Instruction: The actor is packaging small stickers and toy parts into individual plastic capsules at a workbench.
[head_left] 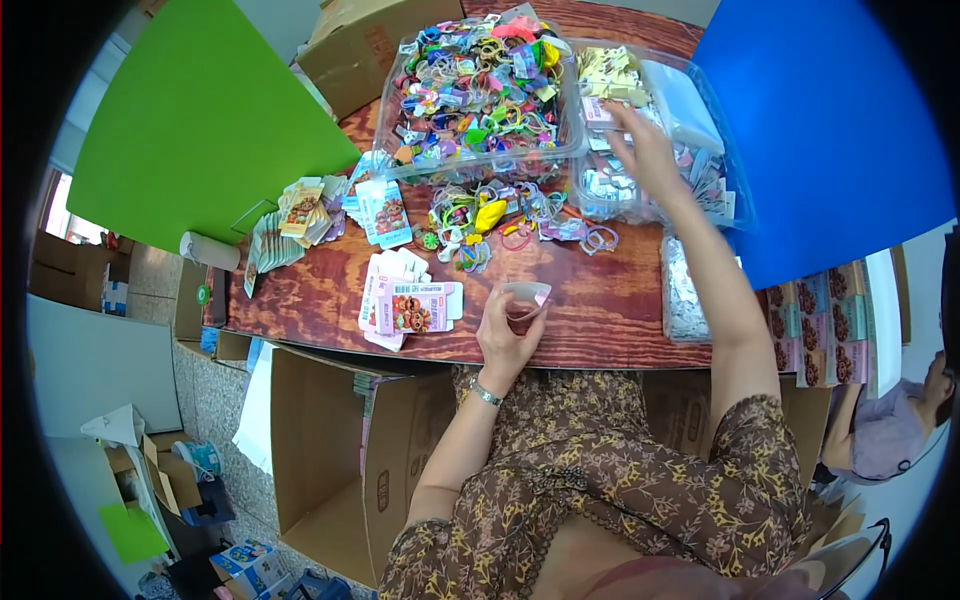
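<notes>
My left hand [508, 335] is closed around a small carton [526, 294], white inside, whose top end gapes upward just past the near table edge. My right hand [642, 148] reaches into a clear plastic bin [742, 205] at the far right. Its thumb and fingers are apart, the fingertips by a stack of pale pink-and-white cards [597, 113]. Around it in the bin lie cream paper slips [610, 72], a white plastic bag [683, 105] and many small packets. Left of my left hand, flat pink cartons [418, 308] with a printed picture lie piled up.
A clear bin heaped with colourful trinkets [480, 95] stands at the back, with loose trinkets [490, 222] before it. Blue cartons [385, 212] and fanned cards [275, 240] lie left. Green [210, 130] and blue panels [830, 120] flank the table. Another person [885, 430] sits far right.
</notes>
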